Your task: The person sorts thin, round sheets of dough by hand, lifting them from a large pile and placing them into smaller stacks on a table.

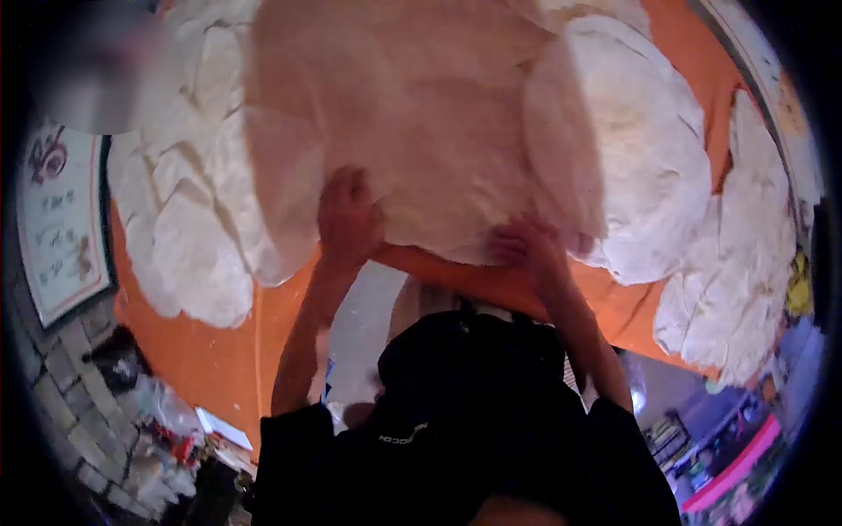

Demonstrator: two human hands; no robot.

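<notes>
A large, thin, brownish flatbread sheet [430, 131] spreads out in front of me, its sides smeared and see-through from motion. My left hand [351, 215] is closed at its near left edge, fingers curled over the sheet. At the near right edge my right hand [531, 241] is also closed, with fingers bent and blurred. The sheet overlaps a pale round flatbread [649, 140] on the right. On the left it lies over a heap of white, wrinkled flatbreads [197, 254].
Beneath everything is an orange cloth [193, 351]. Another pale flatbread [719, 289] lies along the far right side. A framed sheet with writing [66, 219] stands at left. Bags and clutter [167, 438] sit lower left, and a pink-edged item [737, 465] lower right.
</notes>
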